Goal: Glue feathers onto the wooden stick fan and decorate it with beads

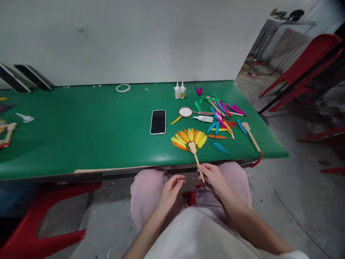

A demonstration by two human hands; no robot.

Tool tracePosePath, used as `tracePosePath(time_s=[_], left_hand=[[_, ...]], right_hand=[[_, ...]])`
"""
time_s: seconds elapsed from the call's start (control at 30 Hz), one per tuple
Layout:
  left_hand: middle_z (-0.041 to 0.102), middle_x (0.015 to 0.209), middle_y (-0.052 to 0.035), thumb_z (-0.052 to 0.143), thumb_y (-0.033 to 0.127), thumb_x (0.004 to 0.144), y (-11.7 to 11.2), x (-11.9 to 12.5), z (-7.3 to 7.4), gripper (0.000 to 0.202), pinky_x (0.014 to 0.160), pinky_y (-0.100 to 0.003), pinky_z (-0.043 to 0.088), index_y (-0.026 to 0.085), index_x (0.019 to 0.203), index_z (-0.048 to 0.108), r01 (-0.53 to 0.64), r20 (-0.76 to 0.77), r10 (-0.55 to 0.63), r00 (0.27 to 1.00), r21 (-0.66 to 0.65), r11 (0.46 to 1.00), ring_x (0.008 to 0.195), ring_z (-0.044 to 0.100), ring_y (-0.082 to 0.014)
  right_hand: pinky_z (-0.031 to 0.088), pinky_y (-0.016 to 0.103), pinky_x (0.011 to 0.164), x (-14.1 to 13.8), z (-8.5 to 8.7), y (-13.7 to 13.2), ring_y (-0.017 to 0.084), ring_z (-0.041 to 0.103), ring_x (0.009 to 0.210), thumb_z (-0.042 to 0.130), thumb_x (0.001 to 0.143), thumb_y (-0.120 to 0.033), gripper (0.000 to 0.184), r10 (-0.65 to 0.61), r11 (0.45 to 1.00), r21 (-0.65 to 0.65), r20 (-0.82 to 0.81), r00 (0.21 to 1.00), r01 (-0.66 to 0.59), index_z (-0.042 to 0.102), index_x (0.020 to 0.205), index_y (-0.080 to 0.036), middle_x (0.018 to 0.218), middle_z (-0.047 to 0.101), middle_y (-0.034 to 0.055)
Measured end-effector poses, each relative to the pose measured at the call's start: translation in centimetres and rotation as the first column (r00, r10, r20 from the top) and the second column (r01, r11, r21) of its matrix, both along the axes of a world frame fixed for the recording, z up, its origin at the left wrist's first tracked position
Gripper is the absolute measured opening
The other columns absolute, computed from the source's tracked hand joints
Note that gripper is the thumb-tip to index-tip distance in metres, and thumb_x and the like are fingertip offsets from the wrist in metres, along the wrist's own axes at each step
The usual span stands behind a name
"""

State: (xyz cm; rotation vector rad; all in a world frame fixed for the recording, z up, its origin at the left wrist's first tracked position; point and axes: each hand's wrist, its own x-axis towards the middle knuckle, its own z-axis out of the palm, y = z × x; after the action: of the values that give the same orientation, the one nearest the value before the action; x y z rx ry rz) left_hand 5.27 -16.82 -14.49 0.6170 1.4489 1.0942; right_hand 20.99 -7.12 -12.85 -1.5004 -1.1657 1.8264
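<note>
A small fan of yellow and orange feathers [189,139] lies at the near edge of the green table [94,126], its wooden handle sticking out over the edge. My right hand [213,175] pinches the end of that handle below the table edge. My left hand [172,187] hovers over my lap just left of it, fingers loosely curled, holding nothing visible.
A black phone [158,121] lies left of the fan. Several loose coloured feathers [222,115], a second wooden handle [250,135], a round disc [185,112], a lying glue bottle [203,118] and two upright bottles [179,90] are at the right. Red chairs [304,68] stand around.
</note>
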Motion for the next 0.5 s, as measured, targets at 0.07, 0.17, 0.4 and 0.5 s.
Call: tracePosePath(time_s=[0.07,0.17,0.4,0.5], left_hand=[[0.067,0.087,-0.0061,0.057,0.034,0.074,0.6,0.5,0.3,0.025,0.08,-0.03,0.045,0.016,0.091,0.061,0.036,-0.013,-0.035,0.999,0.022,0.999,0.085,0.062,-0.0183],[0.067,0.088,-0.0059,0.054,0.031,0.077,1.2,1.3,0.6,0.023,0.08,-0.029,0.045,0.016,0.092,0.06,0.096,-0.015,-0.095,0.995,0.036,0.995,0.086,0.061,-0.0173],[0.068,0.086,-0.0052,0.055,0.029,0.077,1.7,2.4,1.1,0.018,0.079,-0.029,0.045,0.018,0.088,0.063,0.145,0.009,-0.146,0.989,0.068,0.987,0.083,0.061,-0.0172],[0.068,0.085,-0.006,0.061,0.032,0.074,2.0,2.2,4.7,0.018,0.08,-0.031,0.046,0.019,0.086,0.065,0.089,0.051,-0.095,0.994,0.101,0.991,0.083,0.062,-0.0191]], right_hand=[[0.025,0.019,0.033,0.0,-0.2,0.1,0.005,0.037,0.03,0.062,0.068,-0.049,0.036,0.023,1.0,0.01,0.026,0.999,-0.023,0.057,0.057,-0.014,0.041,0.055,0.0007],[0.023,0.019,0.032,0.0,-0.3,0.2,0.004,0.035,0.029,0.062,0.068,-0.049,0.038,0.048,0.999,0.024,0.016,0.999,-0.048,0.056,0.056,-0.014,0.04,0.056,0.001],[0.025,0.019,0.032,-0.1,-0.6,0.2,0.005,0.036,0.028,0.063,0.067,-0.051,0.038,0.038,0.999,0.019,-0.026,0.999,-0.037,0.056,0.055,-0.015,0.039,0.056,0.0004],[0.022,0.019,0.031,-0.1,-0.8,0.2,0.004,0.034,0.028,0.063,0.067,-0.05,0.038,0.039,0.999,0.024,-0.035,0.999,-0.038,0.058,0.057,-0.014,0.038,0.054,-0.0006]])
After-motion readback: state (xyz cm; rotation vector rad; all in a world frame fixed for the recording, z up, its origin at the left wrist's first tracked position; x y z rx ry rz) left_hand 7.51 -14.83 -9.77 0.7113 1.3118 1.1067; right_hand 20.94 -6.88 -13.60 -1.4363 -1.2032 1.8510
